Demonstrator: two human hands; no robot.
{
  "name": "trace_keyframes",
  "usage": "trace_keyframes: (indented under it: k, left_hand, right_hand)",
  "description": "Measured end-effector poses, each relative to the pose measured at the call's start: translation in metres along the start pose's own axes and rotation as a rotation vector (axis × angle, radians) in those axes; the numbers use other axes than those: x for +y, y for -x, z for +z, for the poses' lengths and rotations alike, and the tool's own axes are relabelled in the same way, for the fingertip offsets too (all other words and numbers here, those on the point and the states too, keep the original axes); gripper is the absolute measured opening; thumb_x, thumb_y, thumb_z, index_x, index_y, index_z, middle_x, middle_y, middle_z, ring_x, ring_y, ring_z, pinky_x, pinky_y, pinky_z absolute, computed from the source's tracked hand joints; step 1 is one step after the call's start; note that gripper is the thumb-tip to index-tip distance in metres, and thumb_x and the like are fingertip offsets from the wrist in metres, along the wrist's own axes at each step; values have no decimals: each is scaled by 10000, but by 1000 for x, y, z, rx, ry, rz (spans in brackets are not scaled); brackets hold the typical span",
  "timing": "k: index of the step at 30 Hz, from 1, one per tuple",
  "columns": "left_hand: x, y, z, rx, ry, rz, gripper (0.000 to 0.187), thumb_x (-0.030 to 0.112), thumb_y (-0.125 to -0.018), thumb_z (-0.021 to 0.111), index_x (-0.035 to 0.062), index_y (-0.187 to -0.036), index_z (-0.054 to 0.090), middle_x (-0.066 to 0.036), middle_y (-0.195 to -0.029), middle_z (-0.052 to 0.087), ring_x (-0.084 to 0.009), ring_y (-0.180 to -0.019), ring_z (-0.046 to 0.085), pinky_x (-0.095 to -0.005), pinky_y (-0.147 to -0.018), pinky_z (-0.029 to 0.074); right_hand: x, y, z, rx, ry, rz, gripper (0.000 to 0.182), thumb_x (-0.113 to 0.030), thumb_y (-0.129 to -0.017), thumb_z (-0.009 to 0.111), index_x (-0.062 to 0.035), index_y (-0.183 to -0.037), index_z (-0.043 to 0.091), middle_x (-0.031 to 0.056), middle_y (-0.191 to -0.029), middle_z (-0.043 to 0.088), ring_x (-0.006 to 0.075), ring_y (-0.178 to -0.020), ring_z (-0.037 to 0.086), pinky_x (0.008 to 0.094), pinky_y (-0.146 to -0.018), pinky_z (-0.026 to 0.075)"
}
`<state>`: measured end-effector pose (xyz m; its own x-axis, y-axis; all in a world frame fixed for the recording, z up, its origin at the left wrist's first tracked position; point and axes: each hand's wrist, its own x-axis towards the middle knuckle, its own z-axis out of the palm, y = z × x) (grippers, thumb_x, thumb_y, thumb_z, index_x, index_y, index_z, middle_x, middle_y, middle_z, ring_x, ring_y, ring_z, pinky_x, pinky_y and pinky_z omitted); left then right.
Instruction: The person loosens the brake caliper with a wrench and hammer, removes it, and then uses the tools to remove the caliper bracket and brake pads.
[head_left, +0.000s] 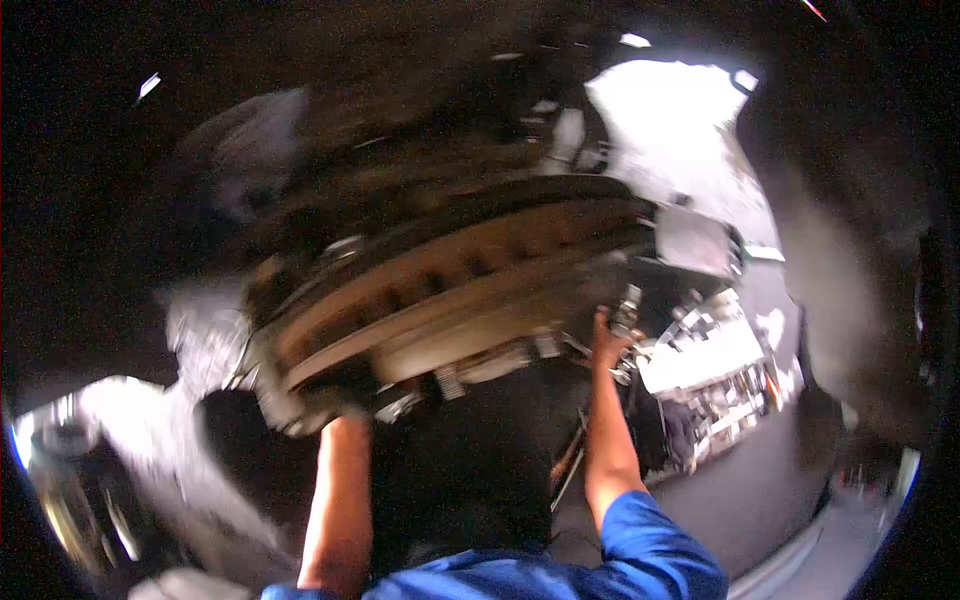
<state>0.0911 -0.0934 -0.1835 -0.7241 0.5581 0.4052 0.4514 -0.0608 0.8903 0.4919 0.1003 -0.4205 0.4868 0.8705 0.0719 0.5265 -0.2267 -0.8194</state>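
A long, curved, brown-and-tan part with dark notches (470,265) stretches across the middle in front of me, blurred by motion. My left hand (345,414) reaches to its lower left end. The fingers there are lost in shadow and blur. Past the part's right end is my right hand (612,345), thumb upward and fingers curled at a shiny metal piece (625,312), whose kind I cannot tell. Pale blocks (449,383) line the lower edge of the long part.
To the right, a box (700,355) with a white surface has many small metal pieces by it. A grey boxy object (692,240) stands behind it. Bright light falls on the floor (675,130) at the upper right. Rounded dark and metallic items (85,490) sit at the lower left.
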Motion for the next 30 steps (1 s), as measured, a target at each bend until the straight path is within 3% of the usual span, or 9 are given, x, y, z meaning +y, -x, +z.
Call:
trace_keyframes:
  k: [2, 5, 6, 8, 12, 15, 19, 27, 30]
  left_hand:
    - [3, -1, 7, 21, 35, 15, 429, 203, -876, 580, 58, -1277, 528, -113, -1166, 610, -242, -1006, 613, -348, -847, 528]
    - [10, -8, 17, 54, 141, 21, 427, 203, -872, 582, 60, -1272, 535, -118, -1170, 609, -250, -1011, 612, -352, -849, 528]
    - [12, -10, 17, 67, 182, 18, 427, 203, -871, 582, 61, -1271, 538, -120, -1171, 609, -253, -1013, 611, -354, -849, 528]
    - [17, -16, 21, 83, 266, 2, 425, 202, -868, 583, 63, -1267, 542, -123, -1174, 609, -259, -1017, 610, -357, -850, 528]
    - [36, -25, 12, 58, 490, -301, 388, 230, -882, 589, 44, -1221, 565, -115, -1110, 640, -251, -958, 639, -358, -821, 535]
    - [56, -32, 11, 179, 1061, -691, 335, 295, -966, 529, 15, -1135, 602, -73, -984, 669, -156, -834, 662, -316, -744, 550]
    - [54, -34, 13, 182, 1001, -593, 320, 285, -954, 533, 16, -1100, 626, -80, -948, 672, -167, -792, 672, -336, -719, 563]
    - [54, -34, 10, 15, 1278, -632, 345, 227, -1011, 412, 59, -1293, 520, -106, -1182, 628, -227, -1027, 636, -392, -894, 527]
    - [47, -34, 11, -1, 1306, -664, 352, 233, -1010, 405, 56, -1291, 521, -108, -1192, 626, -227, -1026, 637, -393, -898, 524]
  right_hand:
    - [5, 4, 0, -111, 49, 37, 744, -575, -824, 668, -15, -1296, 536, 202, -1207, 606, 340, -1020, 602, 449, -861, 461]
    - [93, -8, 13, -239, 1474, -738, 758, -298, -881, 605, -253, -1515, 192, 143, -1491, 362, 354, -1317, 394, 598, -1000, 339]
    - [87, -10, 3, -207, 1232, -869, 886, -162, -857, 617, -243, -1548, 68, 129, -1557, 242, 412, -1319, 399, 609, -979, 337]
    - [135, -34, 42, -142, 1700, -951, 814, -219, -885, 617, -220, -1536, 127, 131, -1495, 360, 353, -1218, 514, 578, -930, 387]
    - [112, -57, 26, -89, 1044, -777, 696, -282, -907, 599, -326, -1499, 236, 153, -1379, 512, 332, -1122, 585, 580, -837, 439]
    - [19, -16, -9, -379, 1566, -634, 622, -351, -918, 578, -403, -1463, 282, 169, -1378, 507, 334, -1034, 631, 584, -820, 446]
    - [37, -37, 7, -276, 901, -252, 682, -493, -912, 563, 5, -1365, 453, 215, -1310, 556, 477, -1001, 601, 619, -819, 422]
    - [-92, 83, -103, -309, -153, -175, 537, -293, -916, 626, 113, -1244, 496, 232, -1153, 628, 393, -948, 605, 455, -864, 456]
    - [-130, 106, -127, -271, -407, -116, 385, -223, -915, 621, 63, -1151, 518, 107, -871, 607, 230, -677, 573, 360, -629, 489]
